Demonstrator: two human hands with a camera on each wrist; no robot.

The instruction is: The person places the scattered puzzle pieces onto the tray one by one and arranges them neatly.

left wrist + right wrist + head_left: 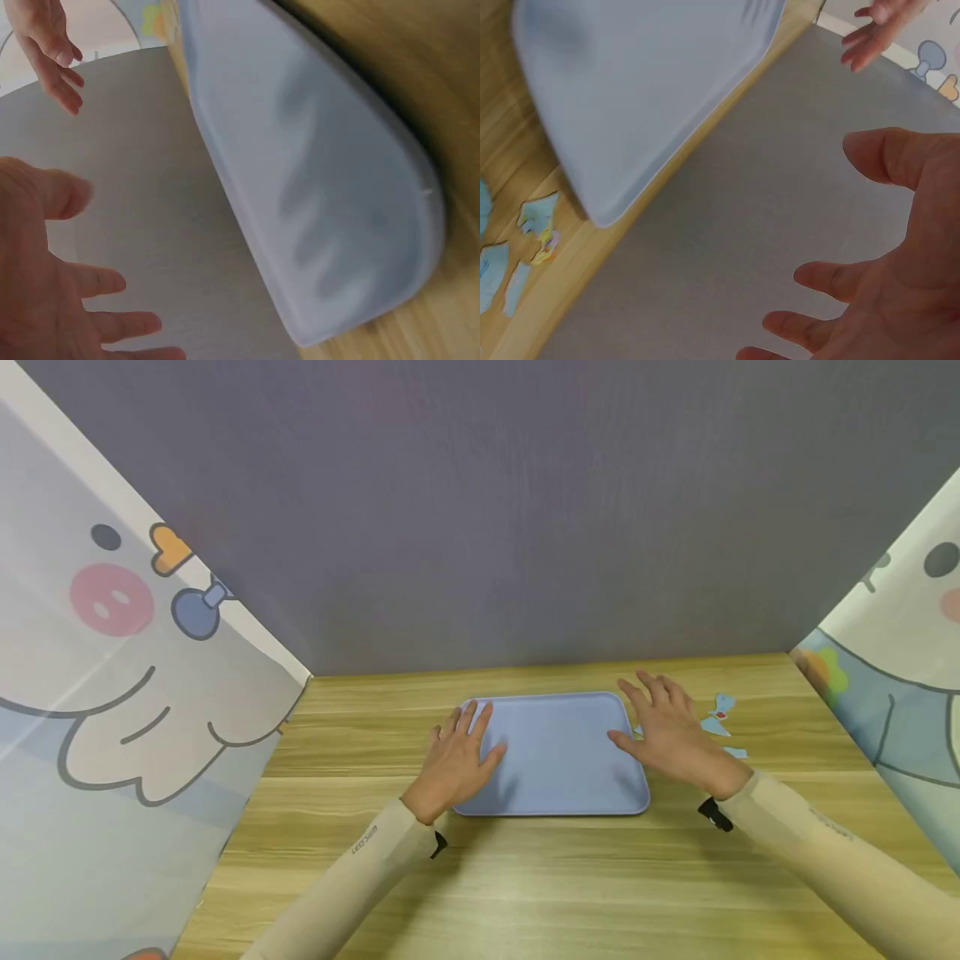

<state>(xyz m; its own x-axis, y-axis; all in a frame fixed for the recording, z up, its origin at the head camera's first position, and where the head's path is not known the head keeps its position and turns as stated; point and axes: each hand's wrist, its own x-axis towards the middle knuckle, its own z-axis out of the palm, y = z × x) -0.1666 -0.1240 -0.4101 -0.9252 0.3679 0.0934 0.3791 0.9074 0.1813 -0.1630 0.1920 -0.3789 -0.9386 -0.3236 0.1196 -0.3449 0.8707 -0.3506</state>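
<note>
A shallow light-blue tray with rounded corners lies on the wooden table, and no object shows inside it. My left hand hovers over the tray's left edge, fingers spread and holding nothing. Above the tray's right edge is my right hand, also spread, with nothing in it. Both wrist views show a gap between each hand and the tray. Several light-blue torn-looking pieces lie on the table just right of the right hand, which hides part of them. In the right wrist view, some pieces carry coloured print.
The wooden table extends in front of the tray and to both sides. A grey wall rises behind it. Cartoon-printed panels stand at left and right.
</note>
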